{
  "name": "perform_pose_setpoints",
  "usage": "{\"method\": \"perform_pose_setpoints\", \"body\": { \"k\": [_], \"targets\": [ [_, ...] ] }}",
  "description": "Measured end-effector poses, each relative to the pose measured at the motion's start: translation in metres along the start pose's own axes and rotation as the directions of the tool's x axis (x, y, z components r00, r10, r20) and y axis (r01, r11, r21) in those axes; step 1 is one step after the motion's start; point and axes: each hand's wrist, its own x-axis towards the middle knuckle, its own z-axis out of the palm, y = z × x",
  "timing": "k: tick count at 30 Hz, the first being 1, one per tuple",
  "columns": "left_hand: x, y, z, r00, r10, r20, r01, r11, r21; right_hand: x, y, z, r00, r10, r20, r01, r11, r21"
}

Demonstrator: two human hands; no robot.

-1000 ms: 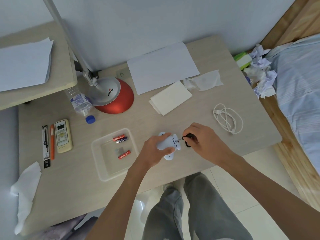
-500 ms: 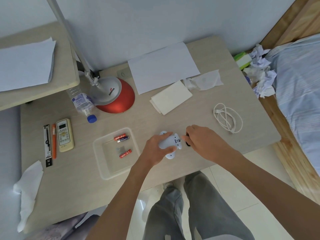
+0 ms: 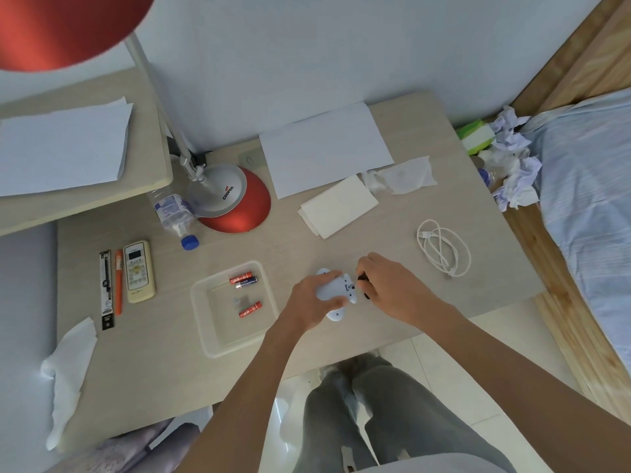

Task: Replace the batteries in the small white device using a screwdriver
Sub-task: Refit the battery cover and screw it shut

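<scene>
We look down from head height on a pale wooden desk [image 3: 341, 240] that fills the middle of the frame and stands against a white wall. At the upper left a red desk lamp [image 3: 235, 203] stands on its base, its shade a blurred shape in the top left corner, likely angled to light the work. A white sheet of paper [image 3: 324, 148] lies at the upper centre, clear of the hands. Left of centre sits a clear plastic tray [image 3: 197, 303], which we take to be there so that small parts cannot roll off. Inside it lie three batteries [image 3: 250, 309], two side by side at its far end and one apart nearer the middle, with a small grey piece between them that we cannot identify. Just right of the tray, at the centre of the frame, the left hand [image 3: 312, 298] curls its fingers and thumb around the small white device [image 3: 336, 290], probably to brace it against turning. We cannot tell whether the device rests on the desk. The right hand [image 3: 392, 288] comes in from the right, its fingers pinching the black handle of a screwdriver [image 3: 362, 278]. The tip points left at a dark spot on the device's right end. We judge a screw is being worked there, though the tip's seating is too small to make out.
</scene>
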Motion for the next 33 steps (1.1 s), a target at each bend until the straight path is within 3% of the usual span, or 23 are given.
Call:
{"method": "perform_pose_setpoints", "body": {
  "k": [3, 7, 16, 23, 33],
  "targets": [
    [0.000, 0.005, 0.003, 1.000, -0.001, 0.005, 0.001, 1.000, 0.022, 0.006, 0.002, 0.005, 0.997, 0.072, 0.031, -0.071, 0.997, -0.031],
    [0.002, 0.005, 0.006, 1.000, -0.026, 0.015, 0.025, 1.000, 0.015, 0.013, 0.009, 0.011, 0.998, 0.064, 0.020, -0.060, 0.986, -0.158],
    [0.001, -0.001, 0.013, 0.997, -0.066, -0.050, 0.063, 0.996, -0.059, 0.007, 0.028, 0.007, 0.993, -0.115, -0.017, 0.117, 0.982, 0.146],
    [0.005, -0.003, 0.012, 0.997, -0.059, -0.047, 0.057, 0.997, -0.050, 0.012, 0.033, 0.007, 0.999, -0.006, 0.035, 0.007, 1.000, -0.017],
    [0.009, -0.008, 0.011, 0.997, -0.066, -0.043, 0.064, 0.997, -0.034, 0.013, 0.035, 0.008, 0.990, -0.139, -0.018, 0.140, 0.990, 0.027]
  ]
}}
